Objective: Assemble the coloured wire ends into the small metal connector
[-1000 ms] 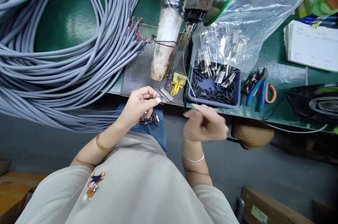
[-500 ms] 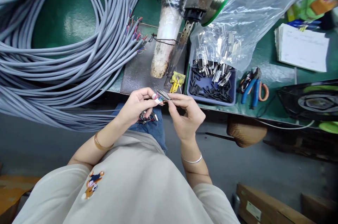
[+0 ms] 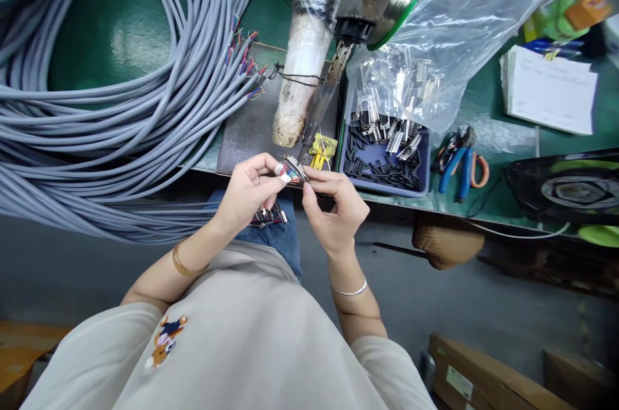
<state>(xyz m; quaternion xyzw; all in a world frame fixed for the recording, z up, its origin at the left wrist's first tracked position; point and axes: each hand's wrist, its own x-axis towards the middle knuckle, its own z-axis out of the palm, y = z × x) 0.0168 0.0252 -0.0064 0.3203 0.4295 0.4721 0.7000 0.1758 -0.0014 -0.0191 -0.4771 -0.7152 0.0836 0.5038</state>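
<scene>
Between my hands is a multi-pin connector (image 3: 296, 168) with a metal shell and coloured wires (image 3: 289, 174) at its pin side. My left hand (image 3: 254, 189) pinches the wires close to the connector, thumb against forefinger. On the connector's right end, the thumb and forefinger of my right hand (image 3: 337, 207) are closed. Below my left hand, more wired connectors (image 3: 271, 215) lie on my lap, partly hidden by the fingers. A soldering iron (image 3: 325, 97) points down just above the connector, beside a white wrapped tube (image 3: 297, 87).
Grey cables (image 3: 159, 120) with stripped ends cover the left bench. A blue tray (image 3: 382, 187) holds connectors and black sleeves, partly under a plastic bag (image 3: 483, 29). Pliers (image 3: 464, 171), a paper stack (image 3: 549, 91) and a solder spool (image 3: 403, 7) are rightward. A yellow piece (image 3: 322, 151) stands near the edge.
The connector has turned slightly in my fingers, showing more of its wired pin side. Both hands have shifted a little up and left in view, still gripping.
</scene>
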